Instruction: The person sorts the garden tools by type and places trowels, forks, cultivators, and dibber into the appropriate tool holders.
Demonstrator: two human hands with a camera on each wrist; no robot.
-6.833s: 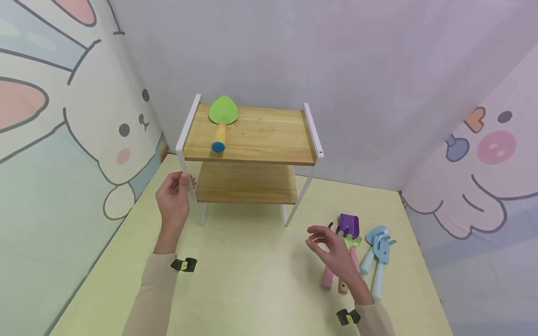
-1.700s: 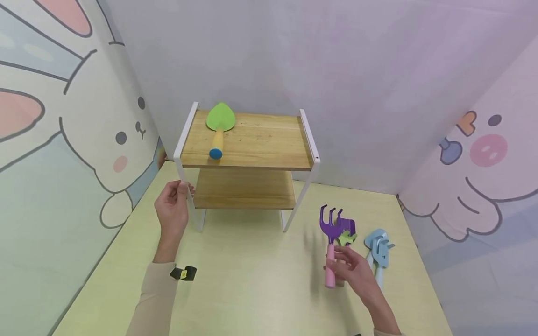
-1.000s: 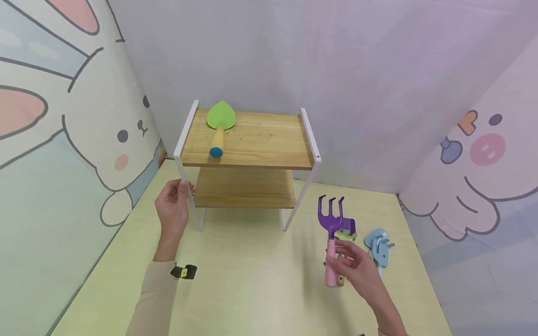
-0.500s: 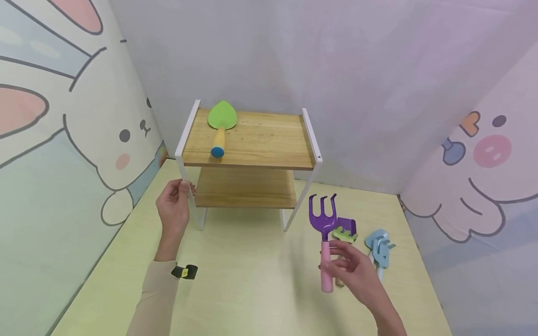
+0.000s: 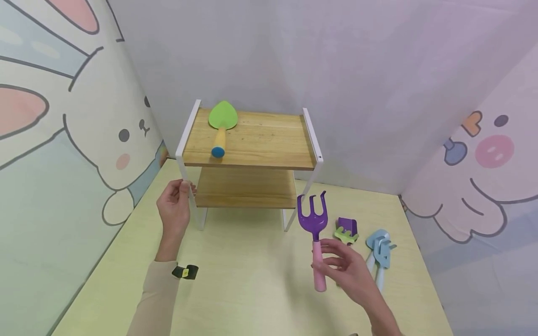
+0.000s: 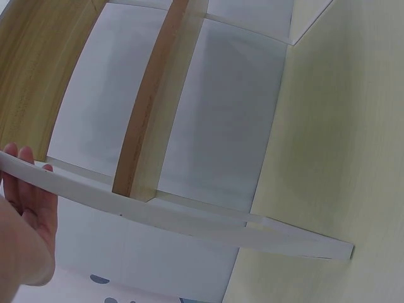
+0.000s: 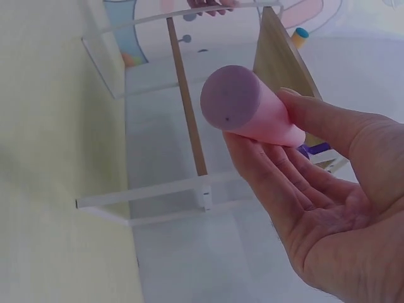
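White rack point(image 5: 265, 144): left hand point(image 5: 173, 200) pinches its left upright point(image 5: 182, 166); an uneven tug could tip it.
Green trowel point(image 5: 223, 115): lies on the top shelf point(image 5: 273, 154); a jolt could slide it.
Purple fork point(image 5: 313, 223): above the table point(image 5: 244, 280), right hand point(image 5: 342, 270) pinching its handle point(image 5: 317, 254); its 3 tines could snag the right upright point(image 5: 313, 173).
Purple shovel point(image 5: 347, 224), green rake point(image 5: 345, 236): on the table, partly hidden.
Blue tools point(image 5: 382, 252): 2, overlapping, rightmost.

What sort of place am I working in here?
Most likely a small staged tabletop booth, perhaps child-themed: a cartoon-printed wall stands beside a pale table, which holds a two-tier wooden shelf.
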